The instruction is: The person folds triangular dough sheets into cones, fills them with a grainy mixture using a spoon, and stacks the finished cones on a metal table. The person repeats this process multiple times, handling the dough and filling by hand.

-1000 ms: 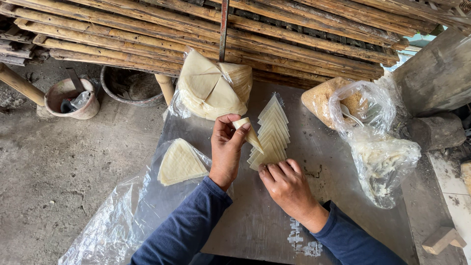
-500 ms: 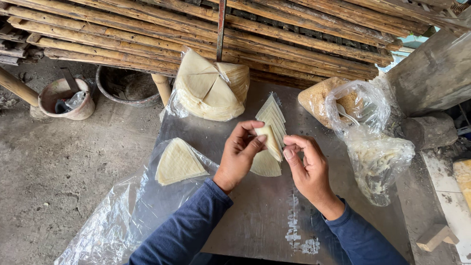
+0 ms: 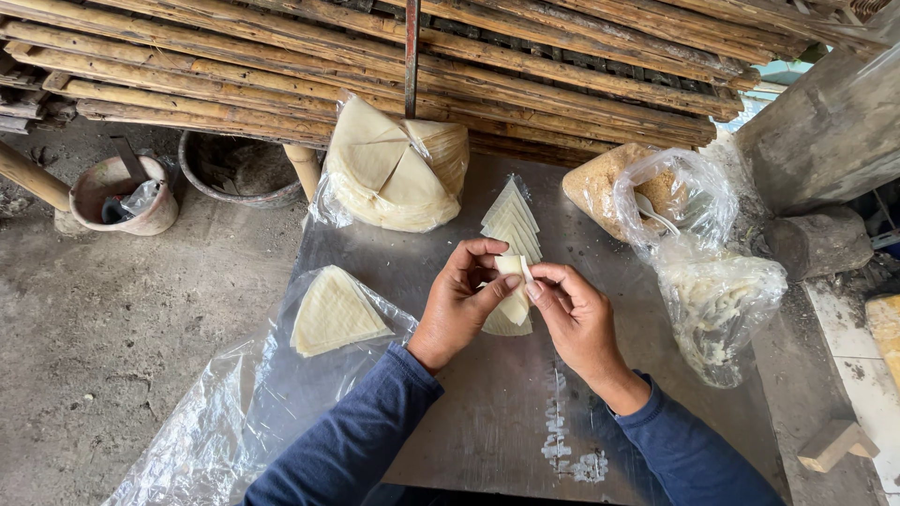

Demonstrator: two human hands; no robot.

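Left hand (image 3: 461, 302) and right hand (image 3: 574, 314) raised together over the middle of the metal table (image 3: 487, 422), fingertips facing each other. Pale dough wrapper (image 3: 514, 281) pinched between both: left thumb and forefinger closed on its left edge, right thumb and fingers closed on its right edge. Wrapper held upright, partly folded, just above the row of cut wrappers (image 3: 511, 225). Row laid flat on the table in an overlapping line, pointed ends toward the far edge, its near end partly hidden behind the hands.

Left of the hands: wedge-shaped stack of wrappers (image 3: 333, 314) on a clear plastic sheet (image 3: 216, 412) that hangs off the left table edge. Far side of the table: large round stack of wrappers (image 3: 394, 169) in clear plastic, cut into wedges. Right side: open plastic bag of brownish filling (image 3: 609, 183) with a spoon (image 3: 656, 214) inside, and just beside it a second clear bag (image 3: 727, 305) with pale contents. Contents not identifiable.

Beyond the table: bamboo poles (image 3: 516, 56) stacked crosswise. On the ground at left: small clay pot (image 3: 122, 192) and dark round basin (image 3: 234, 169). Dark blue sleeves (image 3: 356, 431) on both arms.
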